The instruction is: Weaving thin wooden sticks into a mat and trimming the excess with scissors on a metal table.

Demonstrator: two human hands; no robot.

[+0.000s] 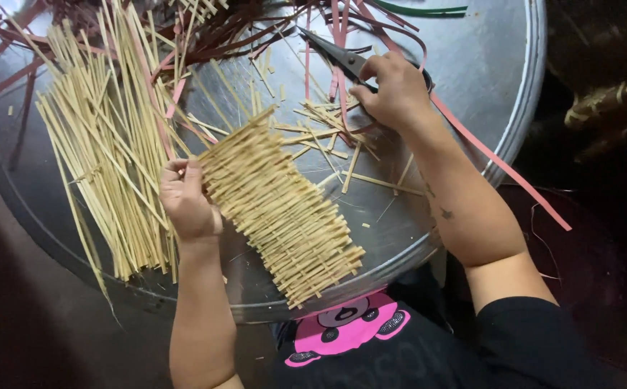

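Pale straw-coloured bamboo is what I have under my left hand (187, 202): a long woven mat of thin flat splints (281, 216), lying slantwise on the big round dull-metal tray (486, 65) that serves as my counter, its near end close to the tray's rim in front of my chest. My left hand is closed on the mat's left edge, near its far end, fingers curled over the top and pinching the weave. My right hand (396, 90) is farther out on the tray, closed around the handles of a pair of dark metal scissors (335, 54) whose blades point away to the left; short offcuts of pale splint (328, 137) lie scattered beneath it. To the left of the mat lies a loose spread of long straw-coloured splints (105, 144), and across the tray's far side a tangle of dark maroon and pink flat strips (205, 29), one long pink strip (501, 166) trailing over the rim to my right. I judge the mat light, springy and rather brittle at its loose ends, and that the weave could slide apart if pulled by a single splint, so it is best held flat across several rows at the edge.
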